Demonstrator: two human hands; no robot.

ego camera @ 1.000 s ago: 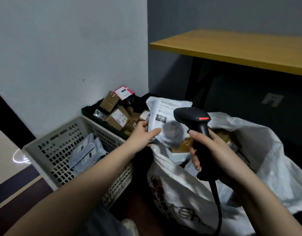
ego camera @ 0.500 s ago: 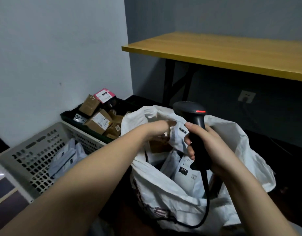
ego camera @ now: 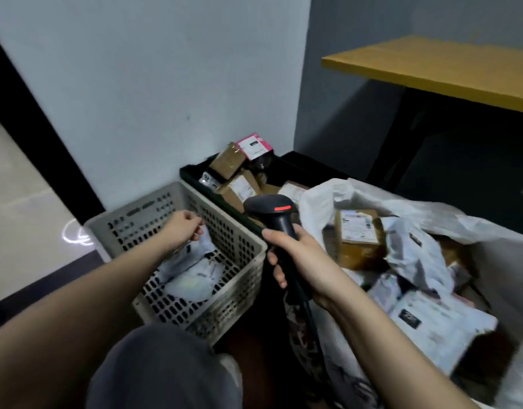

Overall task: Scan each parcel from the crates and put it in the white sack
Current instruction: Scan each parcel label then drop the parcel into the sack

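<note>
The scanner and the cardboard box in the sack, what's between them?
In the head view, only the white sack's rim lies between the scanner and the box.

Yellow wooden table (ego camera: 449,69) is standing at my upper right; grey wall (ego camera: 154,84) is rising ahead; my knee (ego camera: 163,370) is showing below.

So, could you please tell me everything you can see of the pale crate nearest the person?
The pale crate is a greyish-white, plastic-looking basket with rows of slotted holes in its walls, dirtier toward the near corner. It stands upright on the floor, close beside the black crate behind it. Inside lie a few soft pale mail bags. The left hand reaches in and pinches the top bag's edge.
</note>
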